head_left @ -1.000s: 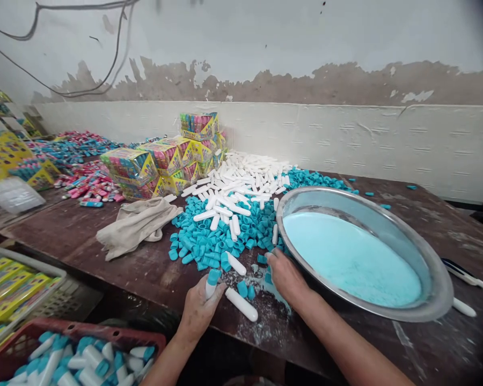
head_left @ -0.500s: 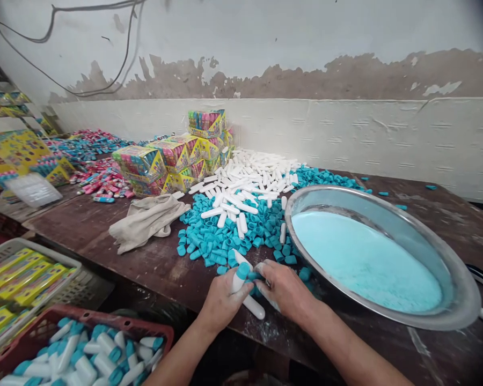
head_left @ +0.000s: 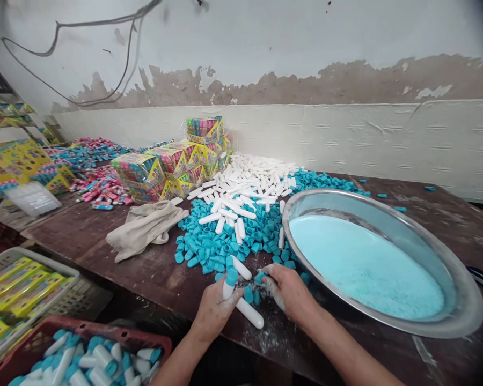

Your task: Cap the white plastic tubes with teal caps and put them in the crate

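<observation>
At the lower left, a red crate (head_left: 116, 333) holds a jumble of white tubes with blue caps, and behind it a pale basket (head_left: 71, 284) carries yellow boxes (head_left: 36, 292). The left hand (head_left: 215, 311) is at the near edge of the worktop (head_left: 185, 292), its fingers closed around a capped tube (head_left: 230, 283), white below, the blue cap standing up above the grip. The right hand (head_left: 287, 289), well whitened with powder about the fingers, is a short way off to the right; its fingers are drawn nearly together at the tips, pinching a single blue cap (head_left: 260, 277). Between the hands lie a bare white tube (head_left: 250, 313) and two loose caps (head_left: 248, 295), with another white tube (head_left: 241, 267) just beyond. A wide metal basin (head_left: 465, 305) of light-blue powder (head_left: 366, 262) sits to the right of the right hand. Farther back, a crumpled cloth (head_left: 145, 228) lies left of a heap of blue caps (head_left: 213, 246); white tubes (head_left: 253, 177) are piled on and behind the heap, beside stacked packs (head_left: 169, 161) near the wall (head_left: 306, 123).
</observation>
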A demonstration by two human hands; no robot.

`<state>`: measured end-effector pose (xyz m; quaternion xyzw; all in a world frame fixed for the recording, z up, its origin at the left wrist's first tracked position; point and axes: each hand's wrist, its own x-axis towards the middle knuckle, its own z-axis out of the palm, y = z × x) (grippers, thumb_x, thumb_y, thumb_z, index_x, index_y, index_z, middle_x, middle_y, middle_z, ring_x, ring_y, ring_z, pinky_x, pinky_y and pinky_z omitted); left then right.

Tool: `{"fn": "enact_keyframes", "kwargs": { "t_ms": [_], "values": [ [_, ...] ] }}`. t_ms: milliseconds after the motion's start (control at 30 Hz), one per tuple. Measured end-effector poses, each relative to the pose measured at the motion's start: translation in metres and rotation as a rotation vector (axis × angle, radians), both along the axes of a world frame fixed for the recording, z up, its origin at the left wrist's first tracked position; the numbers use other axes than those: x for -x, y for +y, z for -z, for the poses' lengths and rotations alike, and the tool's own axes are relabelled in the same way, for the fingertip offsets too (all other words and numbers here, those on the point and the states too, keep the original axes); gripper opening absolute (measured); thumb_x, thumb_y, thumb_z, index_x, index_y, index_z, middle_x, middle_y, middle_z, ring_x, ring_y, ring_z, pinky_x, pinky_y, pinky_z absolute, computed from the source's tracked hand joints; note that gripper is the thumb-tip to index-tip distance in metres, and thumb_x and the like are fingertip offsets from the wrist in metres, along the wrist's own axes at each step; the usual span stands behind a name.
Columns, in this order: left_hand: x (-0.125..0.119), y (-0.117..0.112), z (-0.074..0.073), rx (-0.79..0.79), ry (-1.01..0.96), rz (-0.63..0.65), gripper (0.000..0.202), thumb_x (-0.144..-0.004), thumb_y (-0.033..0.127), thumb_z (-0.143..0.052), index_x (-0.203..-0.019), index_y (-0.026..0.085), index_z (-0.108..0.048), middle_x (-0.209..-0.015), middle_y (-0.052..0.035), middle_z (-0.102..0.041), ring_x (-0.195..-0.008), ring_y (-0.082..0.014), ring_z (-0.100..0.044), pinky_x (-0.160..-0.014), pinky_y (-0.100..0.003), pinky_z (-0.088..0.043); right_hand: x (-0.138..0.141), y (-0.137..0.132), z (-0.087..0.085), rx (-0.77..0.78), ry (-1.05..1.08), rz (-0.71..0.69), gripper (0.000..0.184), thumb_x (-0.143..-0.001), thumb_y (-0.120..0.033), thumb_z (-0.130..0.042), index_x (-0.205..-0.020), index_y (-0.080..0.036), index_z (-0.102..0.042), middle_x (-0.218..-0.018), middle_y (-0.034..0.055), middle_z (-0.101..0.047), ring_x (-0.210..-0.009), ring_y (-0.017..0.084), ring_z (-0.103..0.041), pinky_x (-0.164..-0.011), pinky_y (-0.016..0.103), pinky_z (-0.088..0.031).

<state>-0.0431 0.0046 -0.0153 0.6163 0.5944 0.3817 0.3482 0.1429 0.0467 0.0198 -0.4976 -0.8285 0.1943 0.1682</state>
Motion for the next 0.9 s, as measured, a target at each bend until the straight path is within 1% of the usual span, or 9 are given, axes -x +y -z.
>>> {"fn": "enact_keyframes", "kwargs": {
  "t_ms": [100, 267, 333, 400, 500, 567, 733, 833, 900],
  "values": [
    [0.009, 0.000, 0.009, -0.037, 0.090, -0.132, 0.027, -0.081, 0.039, -0.049, -0.094, 0.018, -0.062, -0.085, -0.0027, -0.068, -0.081, -0.0182, -0.062, -0.072, -0.025, -0.045, 0.003, 0.027, 0.004, 0.011, -0.163, 0.016, 0.020, -0.086, -0.014, -0.047, -0.085, -0.017, -0.066, -0.083, 0.0049, -0.062, -0.078, 0.015, -0.058, -0.070, 0.022, -0.041],
    [0.012, -0.002, 0.025, -0.095, 0.132, -0.145, 0.026, -0.083, 0.039, -0.047, -0.092, 0.019, -0.061, -0.085, -0.0031, -0.069, -0.080, -0.0176, -0.063, -0.072, -0.025, -0.046, 0.021, 0.075, 0.016, -0.076, -0.260, 0.162, 0.020, -0.088, -0.017, -0.045, -0.086, -0.012, -0.064, -0.090, 0.0118, -0.059, -0.080, 0.021, -0.057, -0.068, 0.028, -0.038],
    [0.012, -0.002, 0.027, -0.109, 0.128, -0.146, 0.024, -0.083, 0.038, -0.047, -0.090, 0.019, -0.060, -0.083, -0.0025, -0.069, -0.078, -0.0167, -0.063, -0.070, -0.023, -0.047, 0.028, 0.085, 0.021, -0.091, -0.274, 0.194, 0.016, -0.086, -0.021, -0.050, -0.087, -0.010, -0.063, -0.093, 0.0135, -0.058, -0.082, 0.022, -0.057, -0.068, 0.029, -0.038],
    [0.011, -0.002, 0.027, -0.113, 0.119, -0.149, 0.022, -0.082, 0.037, -0.047, -0.089, 0.020, -0.060, -0.081, -0.0020, -0.069, -0.076, -0.0161, -0.064, -0.068, -0.023, -0.047, 0.032, 0.089, 0.027, -0.095, -0.274, 0.187, 0.013, -0.081, -0.021, -0.057, -0.087, -0.011, -0.063, -0.095, 0.0127, -0.057, -0.081, 0.021, -0.057, -0.068, 0.028, -0.038],
    [0.011, -0.002, 0.027, -0.132, 0.117, -0.139, 0.020, -0.082, 0.036, -0.047, -0.088, 0.020, -0.059, -0.079, -0.0019, -0.068, -0.076, -0.0160, -0.064, -0.068, -0.023, -0.048, 0.031, 0.084, 0.031, -0.100, -0.242, 0.130, 0.010, -0.080, -0.016, -0.057, -0.087, -0.014, -0.064, -0.093, 0.0082, -0.057, -0.080, 0.018, -0.057, -0.068, 0.026, -0.038],
    [0.011, -0.003, 0.027, -0.144, 0.122, -0.129, 0.020, -0.083, 0.036, -0.047, -0.088, 0.020, -0.059, -0.079, -0.0020, -0.068, -0.076, -0.0163, -0.064, -0.069, -0.023, -0.048, 0.027, 0.077, 0.030, -0.106, -0.200, 0.093, 0.012, -0.080, -0.014, -0.054, -0.087, -0.015, -0.064, -0.090, 0.0063, -0.058, -0.081, 0.017, -0.056, -0.070, 0.025, -0.038],
    [0.010, -0.003, 0.026, -0.158, 0.122, -0.118, 0.018, -0.083, 0.035, -0.048, -0.088, 0.021, -0.058, -0.078, -0.0020, -0.068, -0.074, -0.0164, -0.063, -0.068, -0.024, -0.047, 0.018, 0.053, 0.013, -0.100, -0.079, 0.035, 0.013, -0.080, -0.014, -0.052, -0.087, -0.015, -0.062, -0.083, 0.0035, -0.060, -0.077, 0.016, -0.056, -0.070, 0.024, -0.040],
    [0.010, -0.004, 0.023, -0.161, 0.136, -0.103, 0.017, -0.084, 0.034, -0.048, -0.086, 0.020, -0.058, -0.077, -0.0017, -0.067, -0.071, -0.0157, -0.063, -0.067, -0.023, -0.046, 0.013, 0.035, 0.002, -0.011, 0.129, -0.018, 0.009, -0.079, -0.016, -0.052, -0.082, -0.016, -0.060, -0.071, -0.0010, -0.057, -0.066, 0.013, -0.053, -0.063, 0.023, -0.041],
    [0.009, -0.006, 0.019, -0.155, 0.170, -0.059, 0.016, -0.084, 0.033, -0.048, -0.083, 0.020, -0.058, -0.073, -0.0013, -0.065, -0.067, -0.0149, -0.061, -0.065, -0.022, -0.044, 0.007, 0.022, -0.004, 0.121, 0.327, -0.042, 0.009, -0.080, -0.022, -0.051, -0.082, -0.017, -0.058, -0.064, -0.0028, -0.053, -0.058, 0.012, -0.050, -0.057, 0.023, -0.041]
  ]
}}
